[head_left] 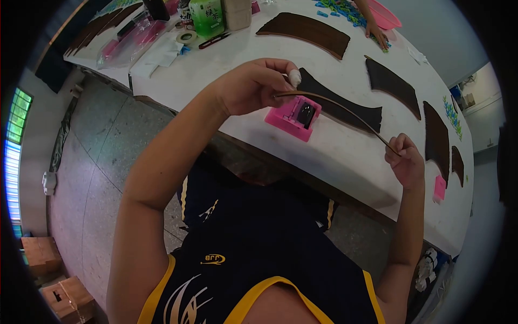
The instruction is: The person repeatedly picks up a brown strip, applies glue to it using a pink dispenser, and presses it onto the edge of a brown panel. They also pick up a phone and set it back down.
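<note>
A thin, curved brown piece (345, 108), seen almost edge-on and probably a panel like those on the table, spans my two hands. My left hand (256, 86) pinches its left end, with a white wrap on one fingertip. At the lower right end, my right hand (404, 159) grips it between closed fingers. Below and behind it, near the table's front edge, sits a pink holder (291, 121) with a shiny black part (306, 114) in it. A dark curved panel (337, 105) lies flat just beyond, partly covered by the held piece.
More dark panels (302, 32) (394, 86) (437, 137) lie on the white table (243, 140). A green bottle (206, 19), tape roll (186, 36) and cutter knife (214, 40) stand at the back left. Another person's hand (376, 35) touches blue-green clips (345, 12). A pink block (439, 189) sits right.
</note>
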